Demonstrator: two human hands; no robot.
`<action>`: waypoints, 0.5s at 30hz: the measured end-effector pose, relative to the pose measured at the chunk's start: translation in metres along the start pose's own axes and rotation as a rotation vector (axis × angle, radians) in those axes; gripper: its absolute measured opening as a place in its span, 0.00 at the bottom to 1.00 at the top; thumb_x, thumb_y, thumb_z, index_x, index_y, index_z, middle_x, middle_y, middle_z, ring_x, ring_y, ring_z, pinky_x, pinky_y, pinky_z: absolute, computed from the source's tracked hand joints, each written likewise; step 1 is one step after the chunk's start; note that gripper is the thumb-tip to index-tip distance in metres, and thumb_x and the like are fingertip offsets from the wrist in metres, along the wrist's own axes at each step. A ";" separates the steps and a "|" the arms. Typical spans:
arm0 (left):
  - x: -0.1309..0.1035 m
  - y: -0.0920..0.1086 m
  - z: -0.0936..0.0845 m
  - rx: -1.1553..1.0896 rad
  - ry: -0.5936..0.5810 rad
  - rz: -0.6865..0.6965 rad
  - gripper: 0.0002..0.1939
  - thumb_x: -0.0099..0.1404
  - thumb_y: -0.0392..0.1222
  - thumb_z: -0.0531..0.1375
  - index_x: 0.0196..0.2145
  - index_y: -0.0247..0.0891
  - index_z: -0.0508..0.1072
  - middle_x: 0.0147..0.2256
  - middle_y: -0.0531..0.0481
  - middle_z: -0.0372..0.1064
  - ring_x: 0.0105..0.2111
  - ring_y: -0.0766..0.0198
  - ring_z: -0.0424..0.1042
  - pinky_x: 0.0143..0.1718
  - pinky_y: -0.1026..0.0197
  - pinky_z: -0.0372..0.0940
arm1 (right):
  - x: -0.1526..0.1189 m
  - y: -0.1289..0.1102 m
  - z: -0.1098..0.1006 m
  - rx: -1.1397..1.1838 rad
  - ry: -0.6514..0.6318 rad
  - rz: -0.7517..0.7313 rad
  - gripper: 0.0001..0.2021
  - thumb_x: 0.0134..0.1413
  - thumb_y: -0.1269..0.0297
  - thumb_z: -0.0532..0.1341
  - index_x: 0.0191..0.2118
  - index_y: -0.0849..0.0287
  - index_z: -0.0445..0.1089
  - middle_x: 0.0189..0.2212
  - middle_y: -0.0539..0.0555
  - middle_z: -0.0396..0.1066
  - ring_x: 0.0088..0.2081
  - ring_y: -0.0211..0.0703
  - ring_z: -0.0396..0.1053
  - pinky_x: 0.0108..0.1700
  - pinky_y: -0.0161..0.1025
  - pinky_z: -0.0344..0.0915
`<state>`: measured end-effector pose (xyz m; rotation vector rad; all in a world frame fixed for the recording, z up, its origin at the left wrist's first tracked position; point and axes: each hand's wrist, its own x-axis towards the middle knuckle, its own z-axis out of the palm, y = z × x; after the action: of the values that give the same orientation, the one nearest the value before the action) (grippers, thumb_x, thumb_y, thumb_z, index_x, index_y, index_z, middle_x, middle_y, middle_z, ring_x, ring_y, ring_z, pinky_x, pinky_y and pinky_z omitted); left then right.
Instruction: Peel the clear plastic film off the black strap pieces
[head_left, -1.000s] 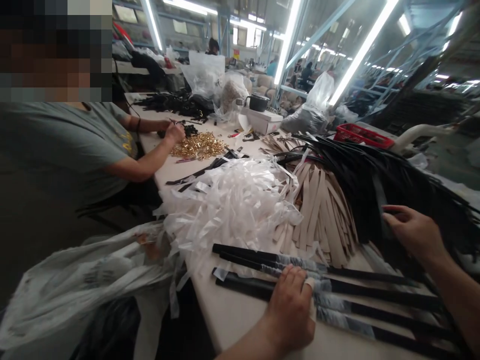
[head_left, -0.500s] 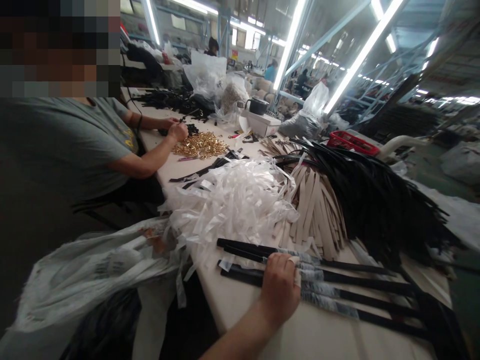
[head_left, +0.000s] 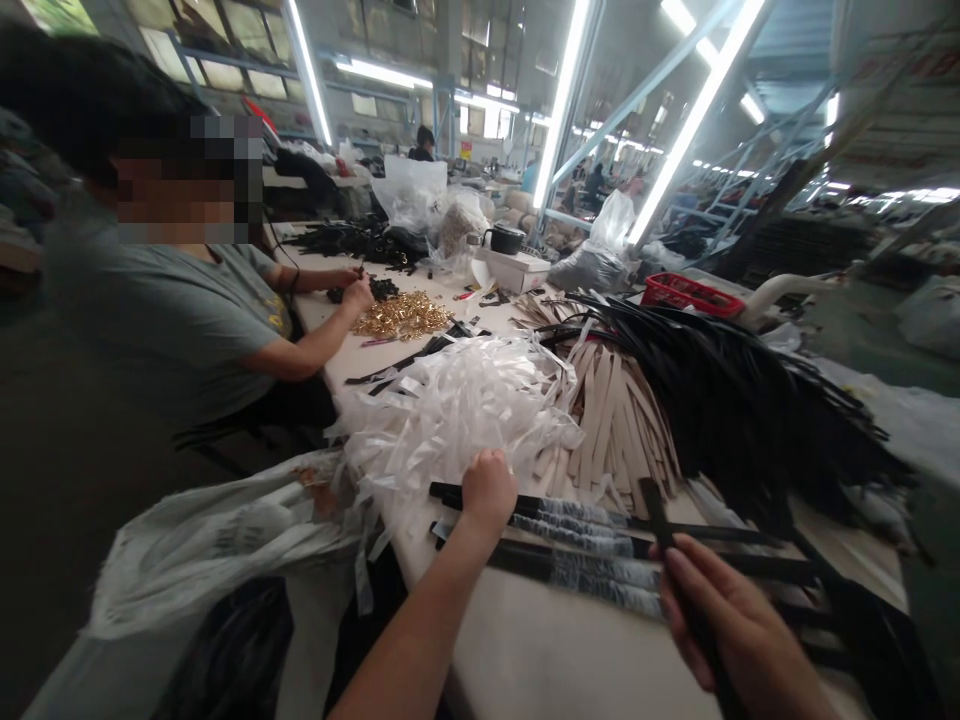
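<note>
My right hand (head_left: 720,610) grips a black strap (head_left: 656,515) that stands tilted up, its top end above my thumb. My left hand (head_left: 489,492), fingers curled closed, is at the near edge of a heap of thin white plastic strips (head_left: 465,400); what its fingers hold is hidden. Beneath and between my hands, several black straps (head_left: 525,562) lie side by side on the table, their middles wrapped in clear plastic (head_left: 581,532).
A pile of beige strips (head_left: 611,420) and a large black strap bundle (head_left: 750,420) lie behind. Left, a co-worker (head_left: 187,320) handles small parts beside gold metal pieces (head_left: 405,318). A red basket (head_left: 694,295) stands at the back; a white sack (head_left: 225,540) hangs near the table edge.
My left hand has left the wrapped straps and moved up and left to the plastic heap. My right hand has come into view with a black strap.
</note>
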<state>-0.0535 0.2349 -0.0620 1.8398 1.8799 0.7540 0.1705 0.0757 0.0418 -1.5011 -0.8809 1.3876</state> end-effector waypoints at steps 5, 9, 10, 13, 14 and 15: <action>-0.031 0.017 -0.016 -0.847 -0.156 -0.297 0.06 0.59 0.39 0.58 0.31 0.36 0.75 0.31 0.43 0.75 0.33 0.55 0.73 0.38 0.57 0.64 | 0.024 0.060 0.052 0.123 -0.138 0.067 0.22 0.52 0.44 0.65 0.33 0.59 0.64 0.13 0.41 0.58 0.09 0.26 0.50 0.13 0.26 0.42; -0.088 0.033 -0.013 -1.481 -0.361 -0.503 0.11 0.56 0.43 0.64 0.33 0.32 0.78 0.36 0.40 0.77 0.36 0.56 0.75 0.41 0.58 0.66 | 0.025 0.077 0.065 0.024 -0.038 0.006 0.25 0.53 0.42 0.63 0.42 0.63 0.67 0.15 0.44 0.63 0.10 0.27 0.51 0.14 0.28 0.43; -0.103 0.037 -0.011 -1.524 -0.361 -0.516 0.11 0.56 0.43 0.65 0.34 0.32 0.78 0.35 0.40 0.77 0.36 0.57 0.75 0.42 0.58 0.66 | 0.023 0.079 0.067 -0.017 -0.034 0.001 0.26 0.53 0.42 0.63 0.43 0.63 0.68 0.14 0.44 0.62 0.10 0.28 0.51 0.14 0.28 0.44; -0.144 0.041 -0.004 -1.546 -0.360 -0.575 0.10 0.54 0.41 0.68 0.32 0.31 0.78 0.33 0.41 0.77 0.34 0.58 0.75 0.41 0.59 0.65 | 0.013 0.085 0.067 -0.098 -0.044 0.006 0.25 0.53 0.41 0.62 0.37 0.64 0.70 0.09 0.42 0.55 0.11 0.30 0.50 0.15 0.29 0.43; -0.154 0.041 -0.003 -1.561 -0.353 -0.601 0.10 0.54 0.41 0.67 0.32 0.32 0.78 0.34 0.41 0.77 0.35 0.57 0.75 0.41 0.59 0.65 | 0.008 0.089 0.066 -0.102 -0.048 0.007 0.25 0.53 0.41 0.62 0.35 0.63 0.70 0.09 0.42 0.54 0.11 0.30 0.49 0.15 0.29 0.43; -0.162 0.041 -0.001 -1.583 -0.352 -0.625 0.10 0.53 0.40 0.67 0.32 0.32 0.78 0.35 0.41 0.77 0.36 0.56 0.75 0.41 0.59 0.66 | 0.002 0.094 0.064 -0.100 -0.053 0.008 0.25 0.53 0.41 0.61 0.34 0.63 0.70 0.09 0.42 0.54 0.11 0.30 0.49 0.15 0.30 0.42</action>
<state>-0.0140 0.0728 -0.0491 0.3087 0.8613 1.0540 0.1010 0.0531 -0.0455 -1.5505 -0.9905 1.4126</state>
